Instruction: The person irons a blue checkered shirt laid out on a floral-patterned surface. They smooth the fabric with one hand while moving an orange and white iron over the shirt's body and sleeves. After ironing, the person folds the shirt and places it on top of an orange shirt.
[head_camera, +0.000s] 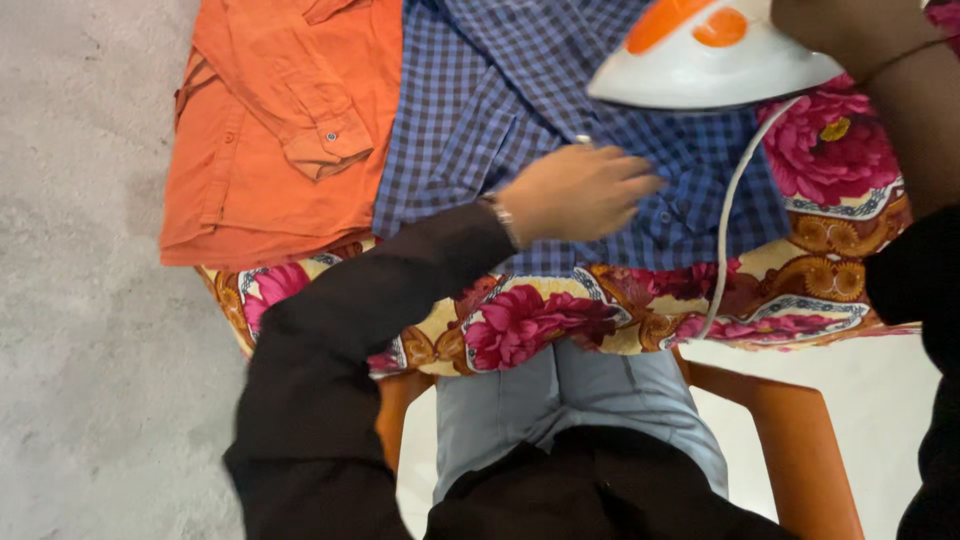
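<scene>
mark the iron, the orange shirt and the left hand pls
iron (700, 62), head view, on the white side of its body.
orange shirt (270, 120), head view, on the folded front panel.
left hand (580, 190), head view, on the back of the hand, flat on the blue checked shirt (470, 110).

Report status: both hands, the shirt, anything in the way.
Left hand flat on blue checked shirt. Right hand grips the iron. Cord trails over the shirt; orange shirt alongside.

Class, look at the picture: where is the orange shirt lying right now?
In the head view the orange shirt lies at upper left on the floral cloth, folded, its edge against the blue checked shirt that the left hand presses.
</scene>
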